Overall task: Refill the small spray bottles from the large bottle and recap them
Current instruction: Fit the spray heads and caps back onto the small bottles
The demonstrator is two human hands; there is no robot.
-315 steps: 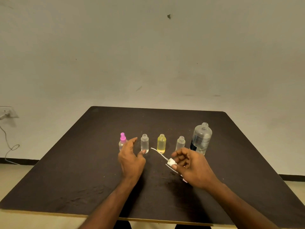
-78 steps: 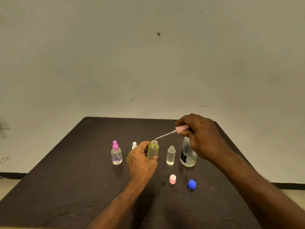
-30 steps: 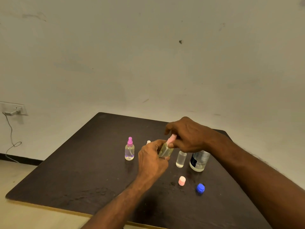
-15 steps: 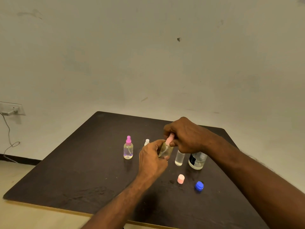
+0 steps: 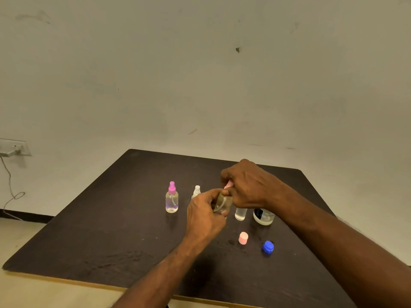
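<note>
My left hand [image 5: 205,216] grips the yellow spray bottle [image 5: 222,203], lifted a little and tilted. My right hand [image 5: 249,185] pinches its pink spray head [image 5: 228,186] at the bottle's neck, with the dip tube inside the bottle. To the left stand a capped bottle with a magenta spray head [image 5: 171,198] and one with a white spray head [image 5: 196,191], partly behind my left hand. A clear uncapped small bottle [image 5: 240,214] and the large bottle [image 5: 264,217] stand under my right wrist, mostly hidden.
A pink cap [image 5: 243,238] and a blue cap [image 5: 268,247] lie on the dark table [image 5: 111,230] in front of the bottles. A wall socket with a cable [image 5: 13,150] is at the far left. The table's near edge runs along the bottom.
The pink spray head's tube has gone into the yellow bottle and the head now sits at its neck. Both hands stay together on the bottle; the view shifted slightly.
</note>
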